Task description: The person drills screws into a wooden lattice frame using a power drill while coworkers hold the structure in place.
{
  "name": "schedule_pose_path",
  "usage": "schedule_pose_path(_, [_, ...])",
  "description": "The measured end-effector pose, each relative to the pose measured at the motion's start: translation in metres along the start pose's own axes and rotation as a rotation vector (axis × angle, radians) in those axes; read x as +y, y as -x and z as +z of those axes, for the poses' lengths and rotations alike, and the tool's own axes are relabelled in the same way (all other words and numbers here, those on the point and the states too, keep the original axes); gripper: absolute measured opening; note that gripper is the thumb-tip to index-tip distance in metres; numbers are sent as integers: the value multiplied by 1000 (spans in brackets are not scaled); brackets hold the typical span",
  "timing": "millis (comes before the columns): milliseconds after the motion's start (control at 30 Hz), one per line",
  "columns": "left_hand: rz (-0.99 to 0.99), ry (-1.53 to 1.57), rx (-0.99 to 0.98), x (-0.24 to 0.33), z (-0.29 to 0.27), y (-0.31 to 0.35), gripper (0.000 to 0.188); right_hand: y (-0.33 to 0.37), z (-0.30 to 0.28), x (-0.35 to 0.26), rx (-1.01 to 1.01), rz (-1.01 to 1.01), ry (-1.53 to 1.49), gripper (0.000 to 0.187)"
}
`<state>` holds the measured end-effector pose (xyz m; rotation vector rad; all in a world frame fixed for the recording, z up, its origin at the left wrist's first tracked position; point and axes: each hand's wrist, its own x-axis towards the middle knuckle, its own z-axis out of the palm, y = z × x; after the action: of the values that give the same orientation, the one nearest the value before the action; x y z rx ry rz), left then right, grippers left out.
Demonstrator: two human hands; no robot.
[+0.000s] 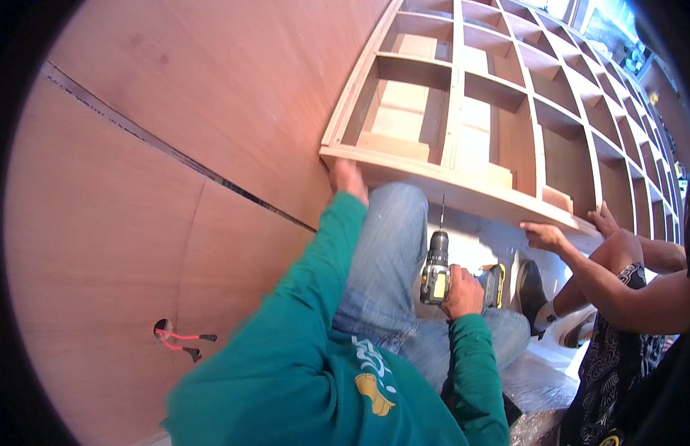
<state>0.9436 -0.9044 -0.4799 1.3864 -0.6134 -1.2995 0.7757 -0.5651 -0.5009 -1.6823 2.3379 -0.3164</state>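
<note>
A large wooden lattice frame (453, 119) with square compartments leans across the upper right. My left hand (348, 181) grips its near left corner, where the frame meets the plywood wall; some of the fingers are hidden behind the board. Closed round the handle of a black and yellow cordless drill (437, 278), my right hand (465, 292) holds it over my lap. The long thin drill bit (442, 214) points up toward the frame's bottom board (493, 190). In this view its tip comes close to that board; I cannot tell whether they touch.
Plywood panels (137, 201) cover the left side, with a dark gap between them and red wires (183, 343) coming from a hole. At right, another person's hands (545, 236) hold the frame's bottom board. Their dark shoe (533, 293) stands near the drill.
</note>
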Motion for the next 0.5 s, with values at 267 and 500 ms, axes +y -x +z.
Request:
schedule_pose_path(267, [-326, 425, 372, -77, 7, -55, 33, -1, 1, 1, 15, 13, 6, 60])
schedule_pose_path(500, [-333, 475, 366, -68, 17, -46, 37, 1, 0, 1, -16, -4, 5, 73])
